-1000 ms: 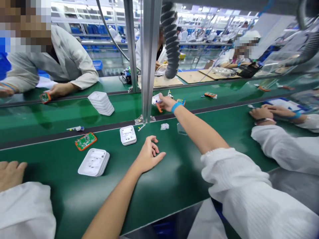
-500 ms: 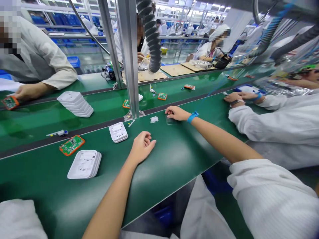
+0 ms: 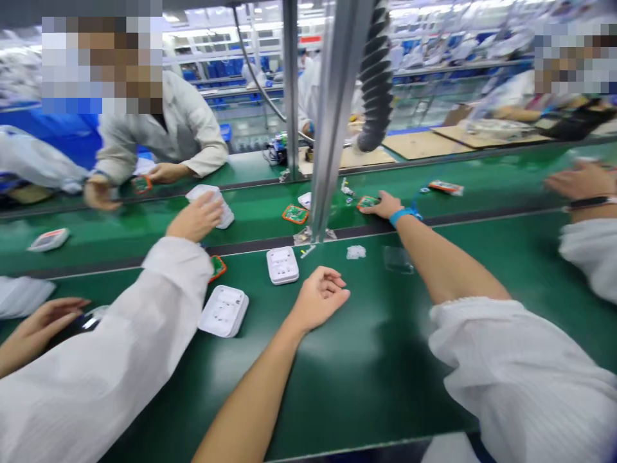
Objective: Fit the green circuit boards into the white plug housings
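My right hand [image 3: 387, 206] reaches over the dark divider to the moving-line surface, its thumb and fingers at the right edge of a green circuit board with an orange frame [image 3: 368, 202]. Resting on the green table, my left hand [image 3: 322, 299] is loosely curled, thumb apart, with nothing visible in it. Left of it lie a white plastic housing [image 3: 283, 265] and a small stack of similar housings [image 3: 223, 311]. Small clear pieces [image 3: 356, 252] sit in a pile between my hands. A clear plastic sheet [image 3: 398, 259] lies below my right wrist.
A co-worker's sleeved arm [image 3: 139, 321] crosses from the left, its hand on stacked white housings [image 3: 224, 215]. A metal post [image 3: 332, 128] stands ahead. Another orange-framed board [image 3: 295, 213] lies beside it. At right is another person's hand [image 3: 581, 180].
My right hand has moved from beside the clear sheet forward to the circuit board. My left hand keeps its curled pose. A co-worker's arm has come in from the left. The view has swung left.
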Tool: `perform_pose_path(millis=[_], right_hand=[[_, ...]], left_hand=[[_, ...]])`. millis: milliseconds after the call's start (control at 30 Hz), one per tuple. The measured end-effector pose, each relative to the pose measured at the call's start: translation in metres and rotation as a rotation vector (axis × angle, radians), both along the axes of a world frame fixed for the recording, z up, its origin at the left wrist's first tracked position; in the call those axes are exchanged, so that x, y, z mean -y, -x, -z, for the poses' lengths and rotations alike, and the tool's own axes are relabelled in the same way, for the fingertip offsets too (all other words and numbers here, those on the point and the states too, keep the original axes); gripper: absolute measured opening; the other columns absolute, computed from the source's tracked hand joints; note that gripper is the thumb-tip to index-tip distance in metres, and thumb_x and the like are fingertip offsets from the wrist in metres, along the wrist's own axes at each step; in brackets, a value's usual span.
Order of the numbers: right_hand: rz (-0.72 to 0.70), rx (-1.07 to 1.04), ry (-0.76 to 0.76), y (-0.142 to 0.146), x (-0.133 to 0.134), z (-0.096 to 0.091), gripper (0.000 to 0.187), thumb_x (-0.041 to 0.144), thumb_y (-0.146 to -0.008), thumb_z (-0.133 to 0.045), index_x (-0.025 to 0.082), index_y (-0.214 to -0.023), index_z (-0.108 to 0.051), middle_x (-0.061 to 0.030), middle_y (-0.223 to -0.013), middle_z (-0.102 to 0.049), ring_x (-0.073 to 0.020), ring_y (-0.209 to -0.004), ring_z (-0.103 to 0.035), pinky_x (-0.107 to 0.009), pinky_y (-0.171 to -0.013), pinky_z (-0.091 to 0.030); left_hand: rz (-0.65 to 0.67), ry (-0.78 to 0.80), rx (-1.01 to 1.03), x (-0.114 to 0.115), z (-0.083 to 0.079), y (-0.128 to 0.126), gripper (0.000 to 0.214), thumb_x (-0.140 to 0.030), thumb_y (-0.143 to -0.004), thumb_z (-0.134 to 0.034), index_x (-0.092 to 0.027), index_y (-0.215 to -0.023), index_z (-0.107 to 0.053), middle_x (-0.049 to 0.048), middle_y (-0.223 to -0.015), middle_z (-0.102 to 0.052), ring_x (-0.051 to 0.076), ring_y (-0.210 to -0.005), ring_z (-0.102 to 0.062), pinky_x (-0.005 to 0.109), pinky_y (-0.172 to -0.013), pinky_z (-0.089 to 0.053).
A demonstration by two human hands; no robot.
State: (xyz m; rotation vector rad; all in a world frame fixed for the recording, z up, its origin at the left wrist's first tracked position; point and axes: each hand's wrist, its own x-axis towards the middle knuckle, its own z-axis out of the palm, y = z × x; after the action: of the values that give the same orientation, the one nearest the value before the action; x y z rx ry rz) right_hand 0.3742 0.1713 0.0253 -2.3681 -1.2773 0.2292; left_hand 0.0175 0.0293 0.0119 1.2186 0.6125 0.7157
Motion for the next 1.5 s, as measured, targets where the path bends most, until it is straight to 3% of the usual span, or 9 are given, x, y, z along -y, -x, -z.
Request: perform_pose_path(millis=[200, 433, 533, 700, 800, 933, 1100, 1300, 1500], right_hand=[[-0.148, 0.071, -0.141, 0.028, 0.01, -0.023, 0.095, 0.061, -0.079, -0.075, 0.0, -0.146, -0.047, -0.0246, -0.119, -0.07, -0.0318, -0.114, -0.064, -0.038, -0.091, -0.044], [-0.285, 0.49, -0.61, 0.119, 0.125, -0.06, 0.084, 0.051, -0.071, -0.086, 0.009, -0.135, -0.053, -0.0221, -0.117, -0.066, -0.0379, -0.114, -0.059, -0.048, -0.101, -0.042], [-0.398, 0.494, -0.732, 0.16, 0.182, -0.05, 0.073, 0.054, -0.079, -0.078, 0.016, -0.136, -0.051, -0.021, -0.122, -0.063, -0.0399, -0.117, -0.058, -0.054, -0.103, -0.044], [-0.514, 0.338, -0.661, 0.195, 0.23, -0.002, 0.071, 0.058, -0.083, -0.07, 0.019, -0.138, -0.048, -0.018, -0.118, -0.062, -0.0393, -0.112, -0.06, -0.056, -0.097, -0.049], [-0.584, 0.249, -0.6, 0.197, 0.237, 0.023, 0.077, 0.064, -0.082, -0.068, 0.019, -0.141, -0.047, -0.0186, -0.116, -0.062, -0.0402, -0.107, -0.062, -0.058, -0.092, -0.052], [-0.622, 0.043, -0.569, 0.185, 0.234, 0.034, 0.093, 0.071, -0.078, -0.067, 0.03, -0.155, -0.035, -0.0103, -0.095, -0.063, -0.0368, -0.084, -0.066, -0.061, -0.079, -0.058], [-0.579, -0.377, -0.562, 0.158, 0.224, 0.027, 0.056, 0.06, -0.088, -0.058, 0.055, -0.144, -0.049, -0.0087, -0.088, -0.07, -0.0364, -0.078, -0.072, -0.053, -0.061, -0.062], [-0.567, -0.632, -0.422, 0.151, 0.218, 0.026, 0.034, 0.064, -0.084, -0.068, 0.04, -0.106, -0.076, -0.0062, -0.1, -0.078, -0.03, -0.08, -0.076, -0.041, -0.062, -0.066], [-0.475, -0.896, -0.577, 0.162, 0.219, 0.015, 0.039, 0.06, -0.078, -0.081, 0.025, -0.09, -0.068, -0.0059, -0.092, -0.077, -0.0231, -0.087, -0.073, -0.041, -0.086, -0.062]], left_hand=[[-0.023, 0.309, 0.336, -0.006, -0.002, 0.001, 0.049, -0.034, -0.067, -0.089, -0.015, -0.106, -0.066, 0.0095, -0.108, -0.071, 0.02, -0.093, -0.072, 0.032, -0.085, -0.05], [0.134, 0.383, 0.499, 0.011, -0.011, -0.002, 0.053, -0.037, -0.072, -0.085, -0.016, -0.119, -0.074, 0.0158, -0.137, -0.068, 0.031, -0.13, -0.063, 0.037, -0.11, -0.041], [0.165, 0.452, 0.573, 0.025, -0.015, -0.01, 0.058, -0.045, -0.072, -0.086, -0.017, -0.12, -0.072, 0.0135, -0.131, -0.071, 0.027, -0.121, -0.068, 0.036, -0.108, -0.045], [-0.177, 0.532, 0.588, 0.038, -0.014, -0.023, 0.042, -0.045, -0.073, -0.086, -0.016, -0.098, -0.069, 0.0109, -0.115, -0.075, 0.021, -0.102, -0.071, 0.034, -0.097, -0.052], [-0.27, 0.527, 0.463, 0.034, -0.006, -0.025, 0.051, -0.051, -0.064, -0.091, -0.016, -0.089, -0.064, 0.0126, -0.115, -0.075, 0.021, -0.092, -0.071, 0.036, -0.088, -0.054], [-0.208, 0.419, 0.329, 0.025, 0.003, -0.021, 0.067, -0.066, -0.052, -0.091, -0.017, -0.086, -0.06, 0.0082, -0.083, -0.075, 0.019, -0.073, -0.069, 0.035, -0.079, -0.052], [0.0, 0.348, 0.136, 0.023, 0.005, -0.016, 0.074, -0.063, -0.039, -0.096, -0.017, -0.085, -0.061, -0.002, -0.068, -0.066, 0.011, -0.061, -0.06, 0.029, -0.07, -0.046], [0.183, 0.253, 0.081, 0.029, 0.002, -0.017, 0.076, -0.067, -0.039, -0.093, -0.017, -0.086, -0.062, 0.0021, -0.072, -0.07, 0.014, -0.064, -0.065, 0.034, -0.075, -0.051], [-0.181, 0.05, 0.003, 0.028, -0.005, -0.017, 0.046, -0.049, -0.061, -0.092, -0.016, -0.088, -0.074, 0.0032, -0.085, -0.073, 0.015, -0.079, -0.067, 0.03, -0.081, -0.053]])
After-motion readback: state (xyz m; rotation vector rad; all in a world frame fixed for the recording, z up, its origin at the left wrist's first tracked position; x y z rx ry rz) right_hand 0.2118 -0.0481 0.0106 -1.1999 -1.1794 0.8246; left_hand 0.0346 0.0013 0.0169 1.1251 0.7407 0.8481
